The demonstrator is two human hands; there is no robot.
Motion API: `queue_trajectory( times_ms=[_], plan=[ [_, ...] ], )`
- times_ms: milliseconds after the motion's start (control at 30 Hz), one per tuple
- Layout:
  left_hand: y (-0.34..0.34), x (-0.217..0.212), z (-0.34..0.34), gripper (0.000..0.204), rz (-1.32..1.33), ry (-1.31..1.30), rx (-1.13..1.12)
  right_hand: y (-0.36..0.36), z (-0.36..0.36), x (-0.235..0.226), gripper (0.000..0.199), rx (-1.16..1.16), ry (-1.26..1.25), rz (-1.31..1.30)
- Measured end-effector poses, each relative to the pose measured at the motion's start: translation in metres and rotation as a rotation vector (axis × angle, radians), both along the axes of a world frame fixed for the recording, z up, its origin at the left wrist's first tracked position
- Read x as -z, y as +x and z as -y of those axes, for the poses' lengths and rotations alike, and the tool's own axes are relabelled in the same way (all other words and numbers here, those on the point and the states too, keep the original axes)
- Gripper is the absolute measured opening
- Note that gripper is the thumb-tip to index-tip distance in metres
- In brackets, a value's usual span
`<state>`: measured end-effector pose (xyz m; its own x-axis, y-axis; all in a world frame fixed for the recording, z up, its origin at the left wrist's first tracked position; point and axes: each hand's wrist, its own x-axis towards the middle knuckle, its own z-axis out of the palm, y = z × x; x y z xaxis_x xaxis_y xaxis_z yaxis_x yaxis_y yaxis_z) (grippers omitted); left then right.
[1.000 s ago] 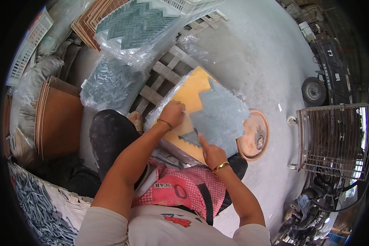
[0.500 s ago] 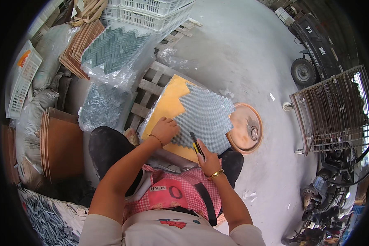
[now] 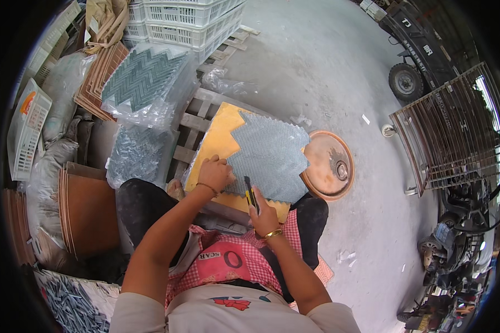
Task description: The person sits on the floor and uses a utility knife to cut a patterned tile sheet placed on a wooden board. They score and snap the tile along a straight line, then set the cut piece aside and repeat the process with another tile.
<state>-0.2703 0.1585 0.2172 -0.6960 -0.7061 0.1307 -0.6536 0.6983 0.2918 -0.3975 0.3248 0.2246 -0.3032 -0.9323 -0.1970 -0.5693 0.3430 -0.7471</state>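
A grey mesh-backed mosaic sheet point(image 3: 269, 152) with zigzag edges lies on a yellow board point(image 3: 219, 133) in front of my knees. My left hand point(image 3: 215, 173) rests at the sheet's left edge, its fingers curled in and pressed together; what lies between the fingertips is hidden. In my right hand point(image 3: 265, 217) is a black and yellow utility knife point(image 3: 251, 195), its tip pointing away from me over the near part of the sheet. The knife hand is to the right of the left hand and apart from it.
A round orange-rimmed lid point(image 3: 330, 166) sits right of the board. Wooden pallet slats point(image 3: 193, 121) show to the left, beside plastic-wrapped herringbone tile sheets point(image 3: 144, 75). White crates point(image 3: 178, 22) are stacked behind. A wire cart point(image 3: 444, 127) stands at right, and loose tile strips point(image 3: 75, 305) lie lower left.
The whole view has shifted a little, so the board and tiles appear further left. The knife stands slightly more upright in my right hand; both hands keep nearly the same places over the sheet.
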Motion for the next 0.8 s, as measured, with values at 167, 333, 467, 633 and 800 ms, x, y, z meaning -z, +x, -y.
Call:
queue_trajectory(
  times_ms=[167, 333, 467, 633, 800],
  plan=[
    [0.006, 0.017, 0.005, 0.011, -0.146, 0.058, 0.077, 0.013, 0.016, 0.005, 0.06, -0.018, 0.052, 0.047],
    [0.011, 0.027, 0.0, 0.013, -0.272, 0.104, 0.075, 0.014, 0.024, -0.004, 0.062, -0.048, 0.191, 0.02],
    [0.012, 0.03, -0.003, 0.015, -0.371, 0.12, 0.049, 0.019, 0.029, -0.012, 0.059, -0.076, 0.24, -0.142],
    [0.012, 0.033, -0.006, 0.008, -0.381, 0.11, 0.026, 0.028, 0.039, -0.016, 0.057, -0.116, 0.241, -0.378],
    [0.014, 0.034, -0.006, 0.006, -0.385, 0.108, 0.011, 0.035, 0.042, -0.029, 0.056, -0.11, 0.323, -0.211]
  ],
)
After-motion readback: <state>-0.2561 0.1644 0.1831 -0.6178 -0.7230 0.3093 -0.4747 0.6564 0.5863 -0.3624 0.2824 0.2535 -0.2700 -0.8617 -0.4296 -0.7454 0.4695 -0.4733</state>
